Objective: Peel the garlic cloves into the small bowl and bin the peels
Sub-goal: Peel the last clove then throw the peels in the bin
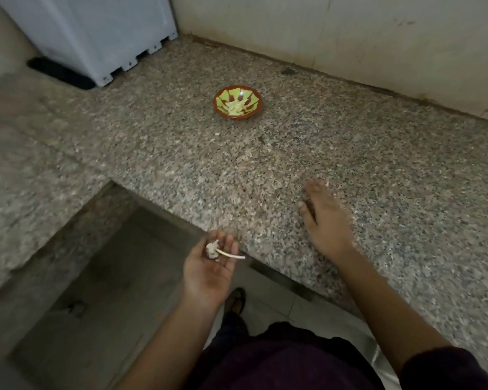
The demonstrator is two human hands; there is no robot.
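Off the counter [293,153] edge: your left hand [209,266], palm up, fingers cupping peels [213,250]. On counter: your right hand [321,218], flat, fingers straight, holding nothing. Farther back: bowl [237,117] with cloves [235,106].

We see a speckled granite counter [293,153] running along the wall, with a sunken sink [102,277] cut into it at the left. A small bowl [261,106], red and green, stands toward the back with pale garlic cloves [237,106] inside. A pale scrap [217,134] lies just in front of the bowl. A light grey appliance [96,32] stands in the far left corner, with a black object [59,73] beside it. Our right hand [321,218] lies palm down near the front edge.
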